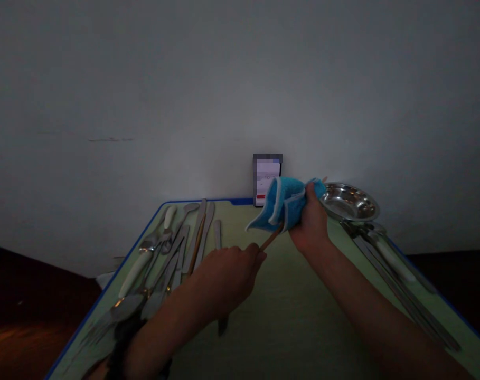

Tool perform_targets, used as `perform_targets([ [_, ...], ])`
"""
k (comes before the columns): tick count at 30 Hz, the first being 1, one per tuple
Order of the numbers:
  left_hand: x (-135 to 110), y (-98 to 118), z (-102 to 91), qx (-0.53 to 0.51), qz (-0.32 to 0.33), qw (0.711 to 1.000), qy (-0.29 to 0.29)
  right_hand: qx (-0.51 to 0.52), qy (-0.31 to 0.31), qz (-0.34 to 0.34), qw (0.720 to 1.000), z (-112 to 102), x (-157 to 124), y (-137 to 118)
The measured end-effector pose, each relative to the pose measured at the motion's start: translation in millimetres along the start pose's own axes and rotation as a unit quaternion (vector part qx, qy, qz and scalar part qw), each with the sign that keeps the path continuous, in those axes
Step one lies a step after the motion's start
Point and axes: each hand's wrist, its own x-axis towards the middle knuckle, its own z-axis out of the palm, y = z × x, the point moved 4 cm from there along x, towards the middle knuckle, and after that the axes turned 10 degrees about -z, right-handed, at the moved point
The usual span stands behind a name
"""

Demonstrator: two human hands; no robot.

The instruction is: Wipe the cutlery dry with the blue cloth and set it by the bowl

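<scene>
My left hand (229,274) is closed around the handle end of a thin brown-handled utensil (272,238) held above the pale green table (295,316). The utensil's far end is buried in a blue cloth (283,203). My right hand (311,221) grips that cloth, wrapped round the hidden end. Both hands hover over the middle of the table, close together.
Several knives and spoons (172,253) lie spread on the table's left side. A steel bowl (348,201) sits at the back right, with long metal utensils (390,269) along the right edge. A phone (267,179) leans on the wall behind. The table has a blue rim (116,269).
</scene>
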Motion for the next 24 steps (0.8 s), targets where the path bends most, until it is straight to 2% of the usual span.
perform_targets([
  [3,1.2,9.7,13.4,-0.042,0.006,0.999,0.007,-0.002,0.006,0.024,1.0,-4.9,2.7,3.7],
  [6,1.5,16.6,33.1,-0.155,0.041,0.987,-0.014,-0.048,0.01,0.068,0.996,-23.9,-3.1,19.7],
  [10,0.2,12.4,51.6,-0.23,0.099,0.968,-0.01,-0.095,-0.045,0.145,0.984,-51.5,-20.3,49.8],
  [12,-0.7,5.8,56.3,-0.228,0.094,0.969,-0.017,-0.087,-0.064,0.161,0.981,-56.7,-25.3,58.3],
  [16,-0.5,0.2,59.7,-0.212,0.062,0.974,-0.043,-0.069,-0.063,0.163,0.982,-54.3,-22.0,62.2],
  [19,1.8,2.6,59.9,-0.231,0.031,0.972,-0.027,-0.051,-0.069,0.194,0.977,-50.7,-18.1,64.0],
  [22,3.0,4.2,63.4,-0.233,0.004,0.972,-0.019,-0.057,-0.053,0.226,0.971,-51.0,-18.0,64.2],
  [24,2.5,5.1,66.0,-0.218,0.008,0.976,-0.022,-0.076,-0.029,0.231,0.97,-52.7,-19.0,62.9],
])
